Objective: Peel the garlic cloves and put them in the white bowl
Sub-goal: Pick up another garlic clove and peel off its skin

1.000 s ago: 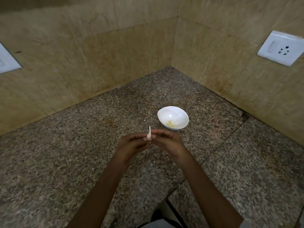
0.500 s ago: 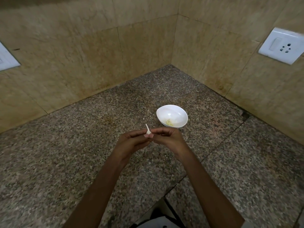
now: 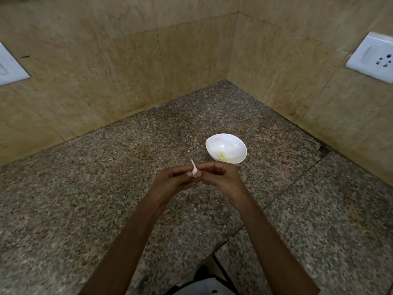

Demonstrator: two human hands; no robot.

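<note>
A speckled brown-and-grey granite counter [image 3: 85, 199] is filling the lower view, narrowing back into a far corner; a thin dark seam [image 3: 293, 183] is running diagonally across its right side; a faint rusty stain [image 3: 143, 149] is showing near the middle; a white bowl [image 3: 221, 138] is sitting upright on the stone, right of centre; pale yellowish bits [image 3: 221, 156] are lying inside it.
</note>
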